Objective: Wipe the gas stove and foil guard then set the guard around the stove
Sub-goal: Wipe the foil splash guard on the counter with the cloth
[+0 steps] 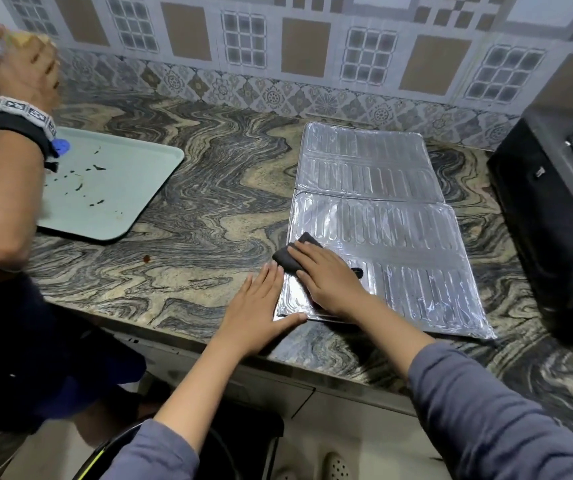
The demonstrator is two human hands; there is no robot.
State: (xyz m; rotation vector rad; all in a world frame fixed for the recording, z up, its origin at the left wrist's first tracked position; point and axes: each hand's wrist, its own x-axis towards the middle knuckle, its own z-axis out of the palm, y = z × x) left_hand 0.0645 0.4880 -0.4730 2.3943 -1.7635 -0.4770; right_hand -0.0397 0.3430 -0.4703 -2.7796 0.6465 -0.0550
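Observation:
The silver foil guard (382,216) lies flat and unfolded on the marble counter, right of centre. My right hand (326,278) presses a dark folded cloth (286,256) onto the guard's near left panel. My left hand (257,310) lies flat with fingers spread on the counter, its fingertips and thumb touching the guard's near left corner. The black gas stove (548,209) stands at the far right, partly cut off by the frame's edge.
A pale green tray (111,202) with dark crumbs sits at the left on the counter (208,202). Another person's arm and hand (8,98) with a wristband reach in over it. A small brown spot (146,259) marks the counter. The tiled wall (278,57) runs behind.

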